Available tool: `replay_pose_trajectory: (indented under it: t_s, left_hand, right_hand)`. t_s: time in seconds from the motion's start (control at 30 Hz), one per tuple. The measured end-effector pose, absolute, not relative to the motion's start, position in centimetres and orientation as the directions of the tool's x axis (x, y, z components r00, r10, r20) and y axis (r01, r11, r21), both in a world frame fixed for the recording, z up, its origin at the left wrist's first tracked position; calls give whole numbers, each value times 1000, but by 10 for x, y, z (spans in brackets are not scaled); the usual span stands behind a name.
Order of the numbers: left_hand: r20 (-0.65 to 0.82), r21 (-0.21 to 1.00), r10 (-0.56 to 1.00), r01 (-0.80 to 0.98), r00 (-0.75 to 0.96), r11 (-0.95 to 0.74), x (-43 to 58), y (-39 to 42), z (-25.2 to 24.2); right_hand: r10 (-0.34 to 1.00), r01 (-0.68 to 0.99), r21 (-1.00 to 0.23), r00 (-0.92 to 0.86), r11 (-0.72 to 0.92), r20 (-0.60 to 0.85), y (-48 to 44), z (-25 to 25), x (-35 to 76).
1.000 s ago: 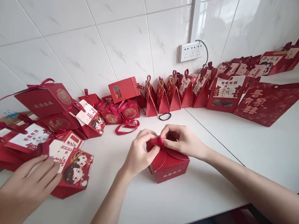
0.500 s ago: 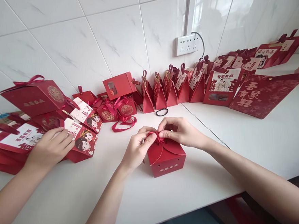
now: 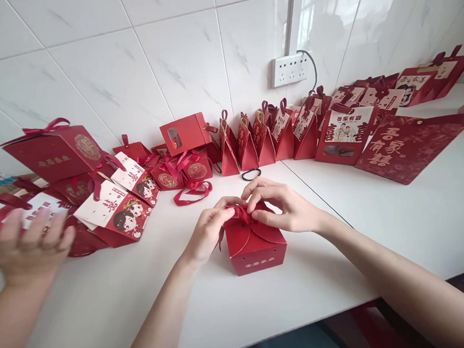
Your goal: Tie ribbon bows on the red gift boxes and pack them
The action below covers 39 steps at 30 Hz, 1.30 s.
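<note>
A red gift box point(image 3: 258, 259) with gold lettering stands on the white tabletop before me, its curved top flaps folded over each other. A red ribbon point(image 3: 243, 214) is gathered in a bow on its top. From the left, my left hand point(image 3: 209, 229) pinches the ribbon between thumb and fingers. My right hand point(image 3: 285, 206) curls over the top from the other side, thumb and fingertips closed on the ribbon. The fingertips partly cover the bow. A ribbon end hangs at the box's left side.
Another person's hand point(image 3: 34, 249) is spread, blurred, at the left by white-and-red gift boxes point(image 3: 113, 206). A loose ribbon loop point(image 3: 193, 193) and a black band point(image 3: 251, 175) lie behind my box. Triangular boxes point(image 3: 228, 155) line the wall; a large red bag point(image 3: 408, 145) stands right.
The other person's hand has let go of the white-and-red box and moved left. My right hand's fingers have loosened slightly and shifted over the bow; the box has moved slightly left.
</note>
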<state>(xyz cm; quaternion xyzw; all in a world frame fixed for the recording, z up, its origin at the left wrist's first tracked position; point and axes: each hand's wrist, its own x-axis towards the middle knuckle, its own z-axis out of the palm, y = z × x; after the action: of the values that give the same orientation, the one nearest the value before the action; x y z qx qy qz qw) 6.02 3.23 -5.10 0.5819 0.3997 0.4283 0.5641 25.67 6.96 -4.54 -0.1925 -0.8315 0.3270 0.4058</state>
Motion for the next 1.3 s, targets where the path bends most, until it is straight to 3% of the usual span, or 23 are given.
replay_pose_trajectory:
  t_s: [0.27,0.53,0.7,0.83,0.93,1.13,1.3]
  left_hand:
    - [43,997,938,-76,345,-18,57,33,-52]
    - [99,982,962,130,255,-135,57,31,-48]
    - [336,816,932,452,139,-361,55,28,-42]
    - [392,788,913,471,111,-396,52,25,-37]
    - [326,839,937,418,125,-348,50,22,-32]
    - [-141,954,973,287,185,84,50,14,-21]
    - [-179,972,979,170,95,162,57,7,-11]
  right_hand:
    - [508,95,-579,-606,810,612,73,-51,261]
    - [489,105,-550,-614,828,619,72,-48,264]
    - [536,116,-629,-653,769,535,79,-45,271]
    - [574,97,-721,-682,686,454,84,-41,279]
    - [584,94,-763,-706,639,402,85,-38,284]
    - [565,71,-799,-745,597,355,82,-34,287]
    - [558,56,-803,-748,593,360,83,-34,285]
